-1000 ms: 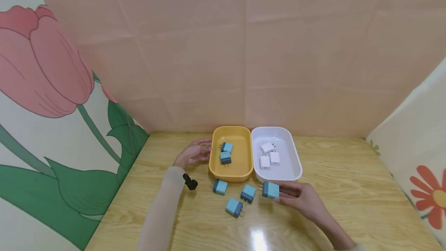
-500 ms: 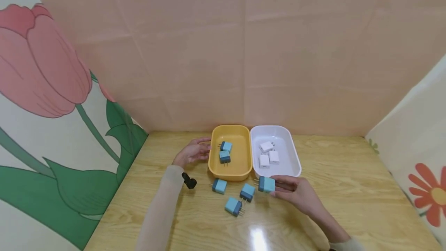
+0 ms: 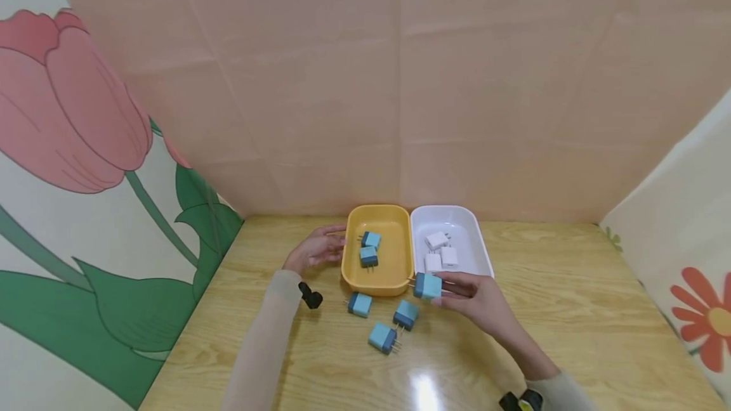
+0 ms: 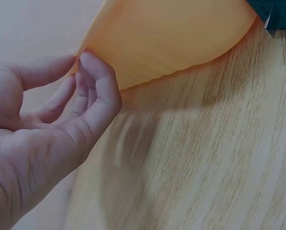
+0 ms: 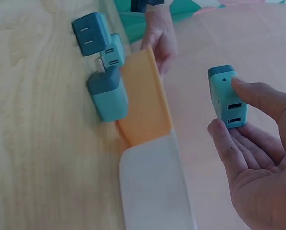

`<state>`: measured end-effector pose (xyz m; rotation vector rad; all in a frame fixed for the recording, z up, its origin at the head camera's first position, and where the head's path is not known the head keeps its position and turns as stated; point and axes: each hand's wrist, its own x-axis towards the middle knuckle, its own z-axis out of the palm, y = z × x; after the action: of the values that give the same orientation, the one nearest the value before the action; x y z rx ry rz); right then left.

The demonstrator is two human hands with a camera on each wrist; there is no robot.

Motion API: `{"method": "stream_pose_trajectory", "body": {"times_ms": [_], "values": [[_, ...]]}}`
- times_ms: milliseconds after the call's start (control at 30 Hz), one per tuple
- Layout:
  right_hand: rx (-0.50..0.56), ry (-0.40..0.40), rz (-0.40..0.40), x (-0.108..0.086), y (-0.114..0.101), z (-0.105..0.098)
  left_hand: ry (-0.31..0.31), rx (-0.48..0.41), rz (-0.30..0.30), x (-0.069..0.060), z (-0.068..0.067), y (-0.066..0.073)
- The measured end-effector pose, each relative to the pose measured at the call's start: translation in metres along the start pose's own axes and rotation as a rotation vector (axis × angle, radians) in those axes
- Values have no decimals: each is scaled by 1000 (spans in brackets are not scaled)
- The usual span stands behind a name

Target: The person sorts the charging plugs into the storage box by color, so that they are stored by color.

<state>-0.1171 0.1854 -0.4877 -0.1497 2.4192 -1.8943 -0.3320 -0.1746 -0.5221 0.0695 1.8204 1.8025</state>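
My left hand [image 3: 316, 251] is at the left side of the yellow tray [image 3: 407, 252]; in the left wrist view its thumb and fingers pinch the tray's rim. My right hand [image 3: 476, 300] holds a blue two-tone USB wall charger [image 3: 428, 286] between thumb and fingers, raised above the table near the trays' front edges. The charger's prongs point left in the head view, and the right wrist view shows its two USB ports. Two blue chargers [image 3: 368, 256] lie inside the yellow tray. Three more blue chargers [image 3: 382, 338] lie on the table in front.
A white tray [image 3: 485, 259] stands against the right side of the yellow one, with three white chargers [image 3: 437, 241] in it. Both trays sit on a wooden table [image 3: 542, 271] close to the pinkish back wall covering [image 3: 320, 113].
My right hand has lifted the blue charger up and leftward, from in front of the white tray towards the yellow tray's front right corner. My left hand has stayed in place.
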Motion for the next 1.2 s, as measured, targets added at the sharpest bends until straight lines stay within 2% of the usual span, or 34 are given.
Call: {"method": "stream_pose_trajectory", "body": {"times_ms": [433,700,933,1200], "values": [[-26,26,-11,15,-18,3,-6,7,13,2,0,0],[-13,12,-21,22,-20,3,8,-8,1,1,0,0],[-11,34,-8,29,-18,4,2,-14,3,2,1,0],[9,41,-34,38,-23,2,-1,-11,15,3,1,0]]}}
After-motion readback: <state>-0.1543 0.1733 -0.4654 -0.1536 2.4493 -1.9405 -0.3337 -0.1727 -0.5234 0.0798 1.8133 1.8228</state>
